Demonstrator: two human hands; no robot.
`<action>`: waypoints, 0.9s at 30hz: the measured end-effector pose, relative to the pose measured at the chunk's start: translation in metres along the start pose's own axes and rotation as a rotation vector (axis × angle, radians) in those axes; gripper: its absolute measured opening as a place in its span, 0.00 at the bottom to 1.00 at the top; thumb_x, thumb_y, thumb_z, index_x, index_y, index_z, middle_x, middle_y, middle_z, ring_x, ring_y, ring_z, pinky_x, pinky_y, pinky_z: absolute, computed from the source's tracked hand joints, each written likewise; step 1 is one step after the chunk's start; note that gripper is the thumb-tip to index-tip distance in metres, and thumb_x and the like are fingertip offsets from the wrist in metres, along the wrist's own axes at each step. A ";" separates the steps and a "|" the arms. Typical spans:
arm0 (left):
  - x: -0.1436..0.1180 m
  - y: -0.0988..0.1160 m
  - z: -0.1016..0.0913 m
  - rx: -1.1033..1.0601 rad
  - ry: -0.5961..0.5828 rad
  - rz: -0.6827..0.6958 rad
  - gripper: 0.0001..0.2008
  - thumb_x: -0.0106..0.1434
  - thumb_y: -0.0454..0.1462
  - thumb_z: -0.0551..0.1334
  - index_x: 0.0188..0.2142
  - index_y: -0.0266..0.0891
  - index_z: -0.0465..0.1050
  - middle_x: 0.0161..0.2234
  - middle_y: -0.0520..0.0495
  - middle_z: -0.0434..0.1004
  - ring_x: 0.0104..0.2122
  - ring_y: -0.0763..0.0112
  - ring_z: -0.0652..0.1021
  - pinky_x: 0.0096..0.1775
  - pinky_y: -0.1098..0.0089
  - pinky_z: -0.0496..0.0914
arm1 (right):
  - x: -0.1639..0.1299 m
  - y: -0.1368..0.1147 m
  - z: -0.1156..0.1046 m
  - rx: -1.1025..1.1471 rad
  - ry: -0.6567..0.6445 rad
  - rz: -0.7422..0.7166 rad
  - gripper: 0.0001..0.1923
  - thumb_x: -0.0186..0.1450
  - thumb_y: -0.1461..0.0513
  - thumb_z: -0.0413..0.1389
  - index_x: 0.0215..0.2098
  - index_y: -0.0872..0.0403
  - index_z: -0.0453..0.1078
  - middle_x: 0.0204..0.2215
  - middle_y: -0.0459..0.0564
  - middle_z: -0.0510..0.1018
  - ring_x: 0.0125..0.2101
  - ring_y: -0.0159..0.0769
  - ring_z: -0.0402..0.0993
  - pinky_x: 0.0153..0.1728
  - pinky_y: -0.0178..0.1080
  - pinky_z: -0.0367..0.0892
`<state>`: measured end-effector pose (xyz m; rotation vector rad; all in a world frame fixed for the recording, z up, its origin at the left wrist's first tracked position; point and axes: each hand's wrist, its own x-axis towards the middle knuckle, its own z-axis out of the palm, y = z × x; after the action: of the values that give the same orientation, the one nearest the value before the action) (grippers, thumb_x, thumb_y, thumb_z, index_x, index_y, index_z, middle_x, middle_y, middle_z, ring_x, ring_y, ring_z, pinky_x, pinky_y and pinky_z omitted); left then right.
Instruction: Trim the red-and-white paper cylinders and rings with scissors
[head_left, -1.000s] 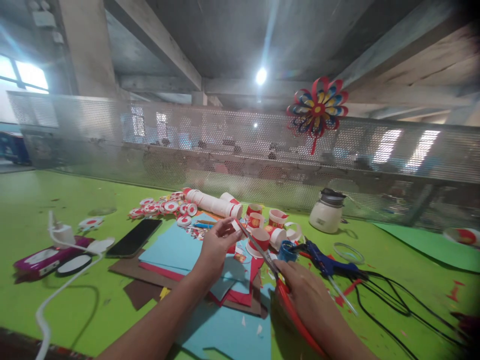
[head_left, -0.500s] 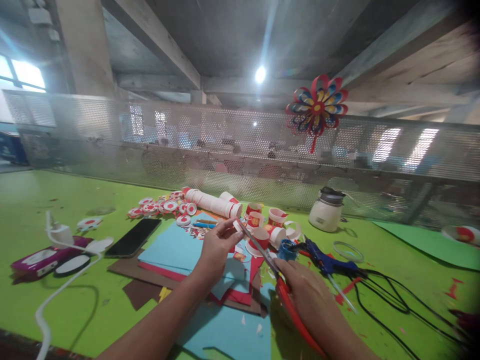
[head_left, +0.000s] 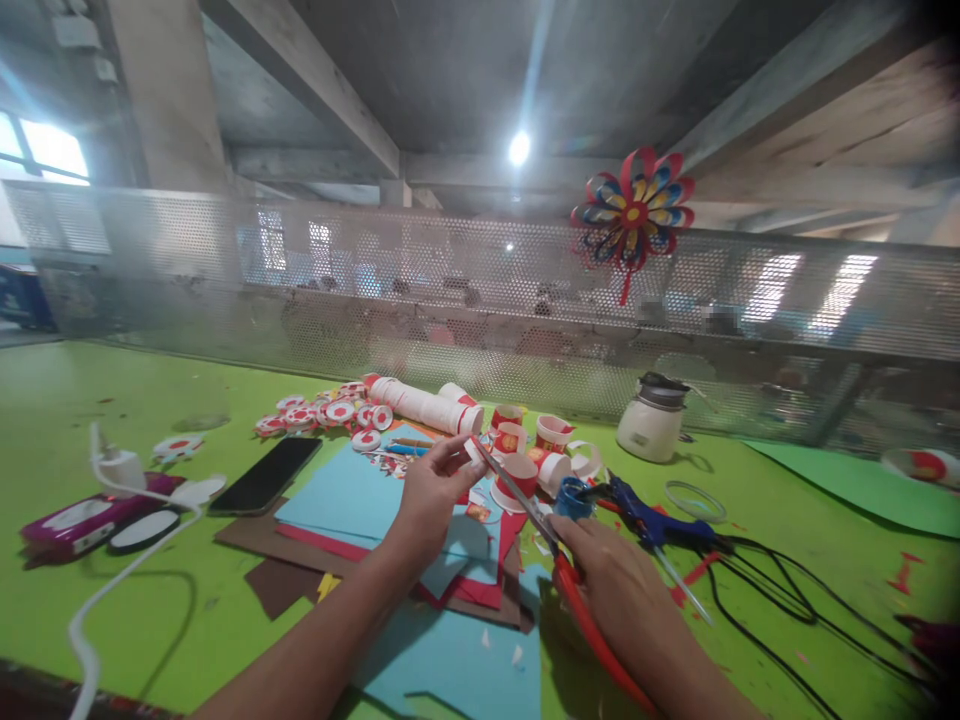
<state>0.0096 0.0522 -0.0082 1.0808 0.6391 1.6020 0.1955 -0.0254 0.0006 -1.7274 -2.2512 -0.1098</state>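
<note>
My left hand (head_left: 435,500) pinches a small white and red paper piece (head_left: 475,450) above the stacked sheets. In my right hand (head_left: 607,580) is a pair of scissors (head_left: 574,590) with red handles. Its blades point up and left, and their tips reach the paper piece; whether they are fully closed I cannot tell. Just beyond the blades stand several cut paper cups (head_left: 515,478), red and white. Beneath my left hand lie light blue paper sheets (head_left: 337,500) over red and brown ones.
A blue glue gun (head_left: 652,515) with black cables lies at the right, near a white jar (head_left: 651,425). On the left are a black phone (head_left: 268,475) and a purple power bank (head_left: 75,525). White-red discs (head_left: 322,412) are heaped behind. A perforated screen (head_left: 450,290) borders the table.
Both hands keep nearly the same pose, with the scissors still at the paper piece. The view has shifted very slightly.
</note>
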 end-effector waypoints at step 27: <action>-0.001 0.004 0.001 -0.070 0.008 -0.067 0.23 0.44 0.35 0.71 0.42 0.34 0.74 0.35 0.43 0.77 0.36 0.65 0.76 0.41 0.63 0.69 | 0.006 0.002 -0.004 0.075 0.038 0.084 0.18 0.60 0.67 0.46 0.45 0.52 0.71 0.37 0.53 0.79 0.38 0.45 0.75 0.35 0.40 0.63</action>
<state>0.0081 0.0502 -0.0045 0.9917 0.6143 1.5604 0.1970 -0.0200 0.0056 -1.7622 -2.1249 -0.0387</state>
